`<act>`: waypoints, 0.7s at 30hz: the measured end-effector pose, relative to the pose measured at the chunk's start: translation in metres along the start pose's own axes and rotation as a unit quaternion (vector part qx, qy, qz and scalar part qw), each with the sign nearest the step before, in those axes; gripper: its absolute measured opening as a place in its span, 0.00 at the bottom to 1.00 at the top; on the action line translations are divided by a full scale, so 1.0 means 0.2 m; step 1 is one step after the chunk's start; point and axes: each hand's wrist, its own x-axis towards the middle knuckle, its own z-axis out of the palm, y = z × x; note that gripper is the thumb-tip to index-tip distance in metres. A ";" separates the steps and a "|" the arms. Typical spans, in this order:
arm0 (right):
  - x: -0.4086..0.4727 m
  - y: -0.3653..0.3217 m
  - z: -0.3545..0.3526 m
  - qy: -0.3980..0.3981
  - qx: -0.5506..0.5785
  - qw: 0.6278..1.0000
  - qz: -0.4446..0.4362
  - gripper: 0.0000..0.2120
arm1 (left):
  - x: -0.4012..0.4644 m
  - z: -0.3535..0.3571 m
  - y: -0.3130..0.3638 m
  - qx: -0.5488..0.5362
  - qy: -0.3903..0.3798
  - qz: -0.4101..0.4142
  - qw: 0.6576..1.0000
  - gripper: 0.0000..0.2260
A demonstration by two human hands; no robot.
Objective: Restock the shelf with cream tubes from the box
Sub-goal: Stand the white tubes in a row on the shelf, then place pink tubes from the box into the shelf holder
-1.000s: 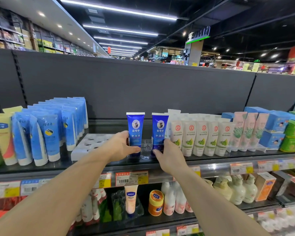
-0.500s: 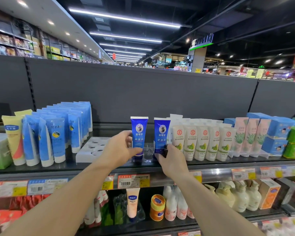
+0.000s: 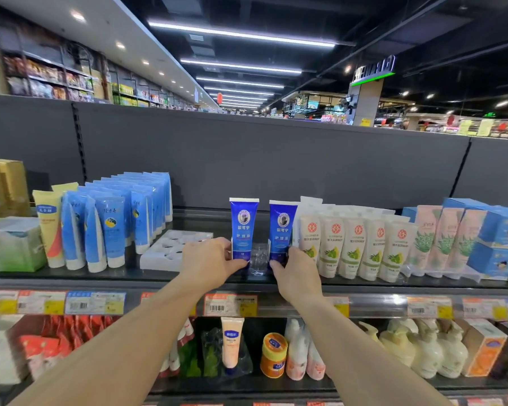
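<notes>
At frame centre, two dark blue cream tubes stand upright on the shelf (image 3: 188, 278). The left hand (image 3: 208, 263) grips the left tube (image 3: 243, 227) at its base; the right hand (image 3: 296, 271) grips the right tube (image 3: 281, 230) likewise. A white slotted tray (image 3: 170, 250) left of them holds nothing visible. A cardboard box (image 3: 3, 186) sits at far left, contents unseen.

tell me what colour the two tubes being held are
Dark blue tubes with white tops, seen in the head view.

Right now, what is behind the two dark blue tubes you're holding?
Behind the left blue tube and right blue tube only bare dark shelf shows. The tubes and both hands hide whatever sits directly behind their bases.
</notes>
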 end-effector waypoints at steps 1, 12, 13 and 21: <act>0.00 0.00 -0.01 -0.004 0.010 1.000 -0.003 0.17 | -0.01 0.00 0.00 -0.004 0.005 -0.004 1.000 0.23; -0.17 -0.03 -0.09 0.024 0.153 0.985 -0.081 0.17 | -0.32 -0.05 -0.10 -0.019 0.156 -0.083 0.984 0.24; -0.21 -0.04 -0.07 0.022 0.153 0.984 -0.089 0.18 | -0.36 -0.06 -0.12 -0.022 0.156 -0.086 0.984 0.24; -0.58 -0.42 0.24 -0.107 0.138 0.975 -0.138 0.19 | -0.76 -0.34 -0.53 -0.040 0.141 -0.139 0.979 0.25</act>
